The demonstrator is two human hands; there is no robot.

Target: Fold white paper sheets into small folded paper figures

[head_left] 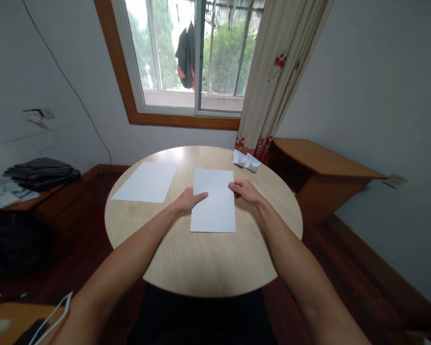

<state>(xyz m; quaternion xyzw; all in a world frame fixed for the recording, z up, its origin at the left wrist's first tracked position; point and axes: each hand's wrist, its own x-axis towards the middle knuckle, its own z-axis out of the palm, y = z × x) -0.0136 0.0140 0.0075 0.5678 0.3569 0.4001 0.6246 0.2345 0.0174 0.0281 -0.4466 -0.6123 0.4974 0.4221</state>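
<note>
A white sheet of paper [214,211] is held between both hands above the round table's middle; whether it is folded or single I cannot tell. My left hand [187,200] grips its left edge, thumb on top and fingers hidden beneath. On the opposite edge, higher up, my right hand [246,190] pinches the paper with the thumb over its face. Another white sheet [147,181] lies flat to the left. Two small folded white paper shapes [252,163] stand close together at the table's far right.
The round wooden table [208,268] has its near edge against my lap. Beyond it are a window [197,57] and a curtain [273,62]. A wooden desk [319,158] stands at the right, and a low cabinet [64,201] with dark folded cloth [41,173] at the left.
</note>
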